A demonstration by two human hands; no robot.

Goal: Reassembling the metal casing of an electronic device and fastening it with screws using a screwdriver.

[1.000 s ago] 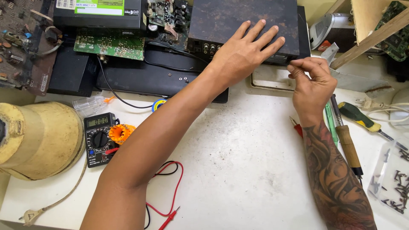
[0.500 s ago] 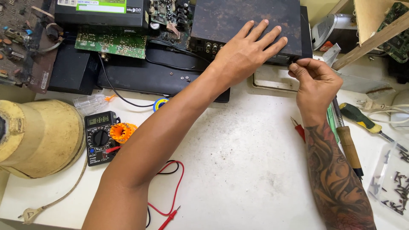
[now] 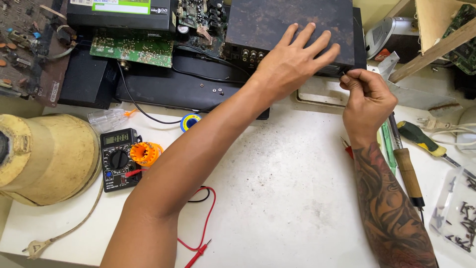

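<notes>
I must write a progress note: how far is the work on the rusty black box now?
Done: nothing clearly; the rusty black box is closed, its cover on. In hand: the left hand presses flat on its top, while the right hand pinches something small at its rear corner. Left: the multimeter and screwdrivers lie untouched.

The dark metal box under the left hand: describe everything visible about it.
The dark metal box is a flat, rectangular equipment case with a black lid mottled by brown, rust-like patches. A row of small round sockets lines the side facing the camera. It sits at the back of the white table, on top of other black casings. The left hand lies flat on its lid with the fingers spread, and the right hand pinches something small at its near right corner; what it grips cannot be made out.
</notes>
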